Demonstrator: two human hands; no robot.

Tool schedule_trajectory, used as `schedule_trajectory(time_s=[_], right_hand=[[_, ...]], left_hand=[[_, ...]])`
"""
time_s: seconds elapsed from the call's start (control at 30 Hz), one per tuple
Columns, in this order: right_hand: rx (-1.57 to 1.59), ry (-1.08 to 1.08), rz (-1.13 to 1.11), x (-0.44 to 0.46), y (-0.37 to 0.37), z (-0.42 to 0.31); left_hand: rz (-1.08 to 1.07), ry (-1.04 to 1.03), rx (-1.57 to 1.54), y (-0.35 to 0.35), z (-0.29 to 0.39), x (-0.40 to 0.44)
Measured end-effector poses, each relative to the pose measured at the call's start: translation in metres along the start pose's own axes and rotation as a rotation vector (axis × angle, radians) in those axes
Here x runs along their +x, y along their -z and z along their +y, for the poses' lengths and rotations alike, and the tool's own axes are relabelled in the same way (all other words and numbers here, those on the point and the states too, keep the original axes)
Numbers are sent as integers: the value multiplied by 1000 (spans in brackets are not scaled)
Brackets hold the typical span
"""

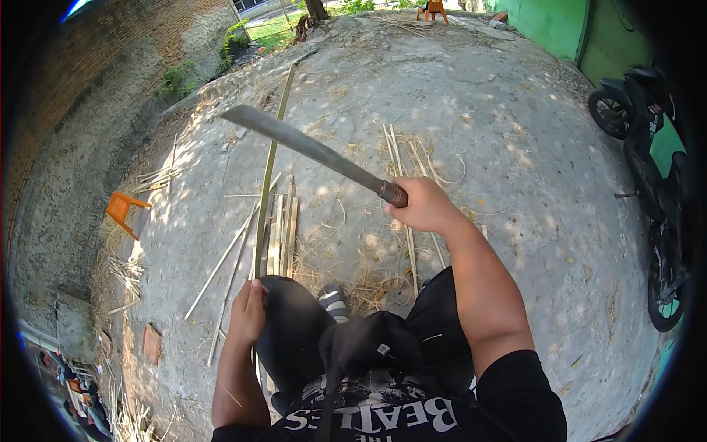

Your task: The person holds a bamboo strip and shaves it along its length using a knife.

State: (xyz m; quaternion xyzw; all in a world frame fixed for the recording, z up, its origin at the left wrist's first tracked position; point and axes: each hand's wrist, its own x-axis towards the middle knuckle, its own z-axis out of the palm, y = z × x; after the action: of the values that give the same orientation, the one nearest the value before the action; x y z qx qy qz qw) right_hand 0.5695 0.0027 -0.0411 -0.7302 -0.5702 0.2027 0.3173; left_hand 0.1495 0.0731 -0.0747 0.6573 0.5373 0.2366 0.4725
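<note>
While right hand [427, 206] clenches machete [313, 150], left hand [249, 309] grasps long bamboo strip [266, 188].

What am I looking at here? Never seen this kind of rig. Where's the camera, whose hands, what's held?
There is no machine: these are a person's own bare hands. The single picture comes from a camera worn on the head, looking forward and down, so you see the wearer's arms and knees; the view looks strongly curved, with dark corners.

The right hand grips a machete by its handle. The left hand holds a long greenish strip beside the left knee. The blade crosses over the strip in view; I can't tell whether they touch.

On the grey ground lie pale strips and thin shavings. An orange stool stands at the left, a motorbike at the right.
</note>
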Motion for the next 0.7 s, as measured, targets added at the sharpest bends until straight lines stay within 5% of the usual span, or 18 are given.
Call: schedule_trajectory(time_s=[0.13,0.4,0.7], right_hand=[[-208,117,-218,-2,-27,-30],[-175,104,-346,23,-45,6],[-290,58,-433,11,-56,-16]], left_hand=[[51,-203,343,-22,28,16],[-37,-282,266,-62,13,39],[-123,-85,272,-70,21,45]])
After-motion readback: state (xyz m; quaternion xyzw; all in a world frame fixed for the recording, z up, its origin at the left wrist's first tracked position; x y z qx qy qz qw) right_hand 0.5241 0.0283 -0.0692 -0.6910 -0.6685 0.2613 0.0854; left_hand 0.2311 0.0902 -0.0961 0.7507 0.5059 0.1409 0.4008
